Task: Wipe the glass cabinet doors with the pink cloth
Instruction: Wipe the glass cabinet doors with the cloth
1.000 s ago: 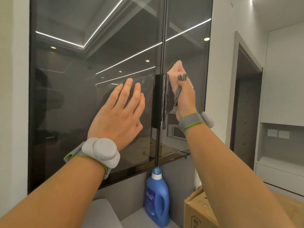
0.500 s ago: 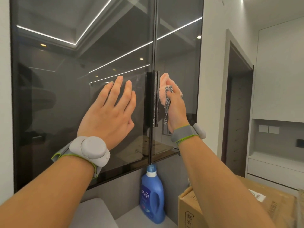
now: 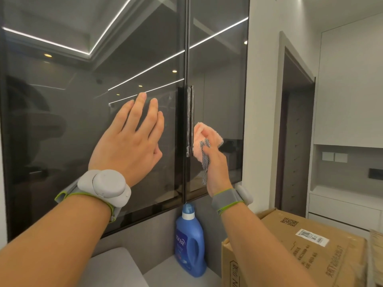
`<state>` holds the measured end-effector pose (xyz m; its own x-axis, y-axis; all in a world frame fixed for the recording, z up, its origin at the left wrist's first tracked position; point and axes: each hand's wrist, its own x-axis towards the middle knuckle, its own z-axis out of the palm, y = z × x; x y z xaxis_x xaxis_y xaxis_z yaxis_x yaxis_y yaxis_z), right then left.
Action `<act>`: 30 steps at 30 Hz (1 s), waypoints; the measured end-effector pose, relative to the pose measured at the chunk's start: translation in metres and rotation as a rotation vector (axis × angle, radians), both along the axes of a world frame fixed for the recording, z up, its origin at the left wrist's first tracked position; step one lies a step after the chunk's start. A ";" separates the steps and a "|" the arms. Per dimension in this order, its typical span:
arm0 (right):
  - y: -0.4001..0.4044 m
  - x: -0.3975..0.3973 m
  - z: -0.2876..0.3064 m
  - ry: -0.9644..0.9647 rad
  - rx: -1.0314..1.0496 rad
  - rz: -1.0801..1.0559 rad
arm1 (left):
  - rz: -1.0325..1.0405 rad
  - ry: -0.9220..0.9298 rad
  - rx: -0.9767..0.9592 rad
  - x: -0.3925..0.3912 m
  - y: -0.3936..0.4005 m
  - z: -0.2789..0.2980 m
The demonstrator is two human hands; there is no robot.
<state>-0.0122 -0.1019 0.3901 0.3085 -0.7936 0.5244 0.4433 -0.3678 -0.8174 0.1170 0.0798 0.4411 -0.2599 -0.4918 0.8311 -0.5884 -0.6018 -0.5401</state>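
Bunched in the right hand (image 3: 214, 162), the pink cloth (image 3: 204, 139) is pinched against the right door (image 3: 217, 83), low on the glass just beside the handle (image 3: 191, 121). A checked strip of the cloth hangs down past the palm. Left hand (image 3: 128, 146) lies flat and spread on the left door (image 3: 83, 100), fingers pointing up. Both wrists wear grey bands. Below the doors stand a blue bottle (image 3: 189, 243) and, to its right, a cardboard box (image 3: 294, 249).

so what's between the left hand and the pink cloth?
Head view: the two dark vertical door handles at the seam, between the flat left hand and the pink cloth.
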 end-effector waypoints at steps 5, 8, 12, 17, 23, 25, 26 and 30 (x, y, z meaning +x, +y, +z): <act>-0.005 0.000 -0.033 -0.051 0.061 -0.064 | -0.005 -0.001 -0.009 0.001 0.000 -0.001; -0.010 0.003 -0.019 -0.065 -0.006 -0.220 | -0.009 0.001 -0.012 0.000 0.000 -0.001; -0.017 0.003 0.042 -0.148 0.075 -0.291 | -0.007 -0.005 -0.006 0.002 -0.001 0.000; -0.014 -0.002 0.088 -0.165 -0.032 -0.113 | -0.007 -0.029 -0.026 0.004 -0.002 -0.002; -0.023 0.002 0.092 0.162 -0.178 -0.493 | 0.008 -0.013 -0.012 0.003 -0.001 -0.001; -0.023 0.006 0.095 0.272 -0.156 -0.524 | 0.012 -0.010 -0.009 0.002 -0.001 -0.001; -0.021 0.006 0.097 0.283 -0.154 -0.537 | 0.014 -0.009 -0.006 0.002 -0.001 -0.001; -0.023 0.014 0.105 0.150 -0.056 -0.526 | -0.001 -0.006 -0.005 0.000 0.000 0.000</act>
<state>0.0015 -0.1253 0.4952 -0.0474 -0.8332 0.5510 0.0684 -0.5530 -0.8304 0.1172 0.0802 0.4411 -0.2656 -0.4870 0.8320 -0.5855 -0.6041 -0.5406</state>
